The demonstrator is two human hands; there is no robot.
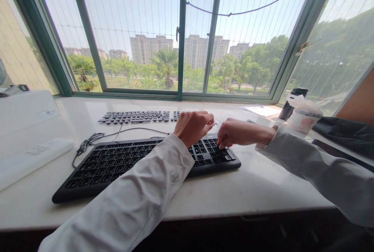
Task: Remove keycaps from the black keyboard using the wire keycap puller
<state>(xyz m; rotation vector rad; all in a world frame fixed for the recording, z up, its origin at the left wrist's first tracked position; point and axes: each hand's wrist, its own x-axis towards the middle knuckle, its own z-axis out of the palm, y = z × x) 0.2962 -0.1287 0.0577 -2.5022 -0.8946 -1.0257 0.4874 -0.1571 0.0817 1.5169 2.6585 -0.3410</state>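
Note:
A black keyboard (117, 162) lies at an angle on the white counter, and its key sockets show without caps. Behind it, loose black keycaps (137, 117) are laid out in keyboard order. My left hand (193, 125) is above the keyboard's back edge, to the right of the visible caps, with curled fingers; what they hold, if anything, is hidden. Over the number pad at the keyboard's right end, my right hand (236, 132) points its pinched fingertips down at the sockets. Whether a keycap is between them I cannot make out.
The keyboard's cable (90, 142) is bundled at the back left. A white machine (27, 115) stands at the left. On the right are papers (261, 110), a dark bottle (289, 105), a bagged cup (304, 117) and black cloth (347, 133). Windows rise behind the counter (263, 189).

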